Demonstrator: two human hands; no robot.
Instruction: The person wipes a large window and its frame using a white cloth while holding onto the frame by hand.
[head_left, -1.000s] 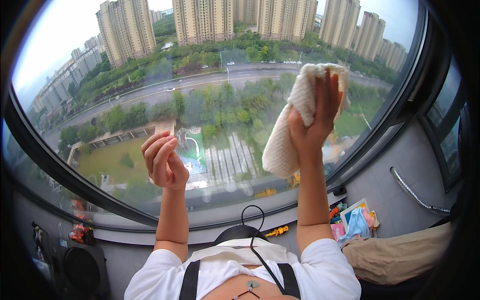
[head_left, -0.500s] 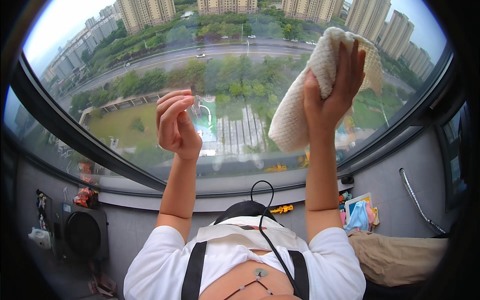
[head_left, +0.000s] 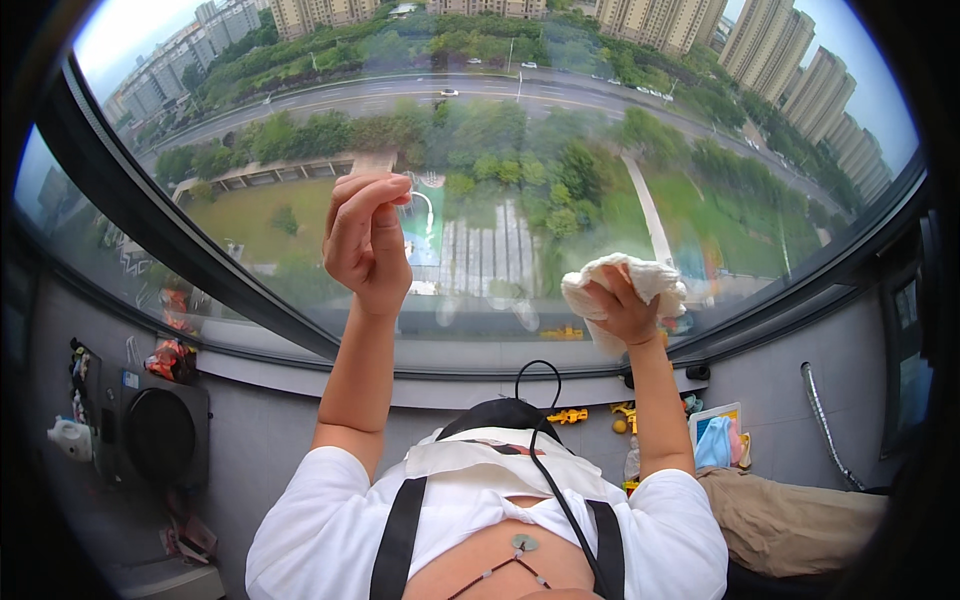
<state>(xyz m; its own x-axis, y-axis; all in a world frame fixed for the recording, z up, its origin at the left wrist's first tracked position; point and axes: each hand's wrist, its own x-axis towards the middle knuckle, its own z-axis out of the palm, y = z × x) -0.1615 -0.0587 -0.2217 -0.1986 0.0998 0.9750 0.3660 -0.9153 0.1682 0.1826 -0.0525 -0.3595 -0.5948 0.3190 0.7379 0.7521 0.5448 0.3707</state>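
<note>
While much of the window pane (head_left: 480,130) looked clear enough to see through, we judged the wiping unfinished, since the white cloth (head_left: 655,283) was up at the glass and firmly in use. Bunched and folded, it sat low on the right side of the pane, a little above the lower frame (head_left: 480,374), with the right hand (head_left: 622,308) closed around it and its fingers sunk into the folds. Pale blotches (head_left: 522,310) showed near the bottom; we could not tell whether they were smears still left or reflections, nor which stretches had been covered. The left hand (head_left: 368,245) was raised before the glass, half curled, with nothing visible in it; we could not tell whether its thumb met the fingers.

Compared with half a second earlier, we saw the cloth well lower and more crumpled, where it had been spread out higher up. The left hand kept nearly the same pose, and the view had tipped down, cutting off more of the towers (head_left: 655,22).
</note>
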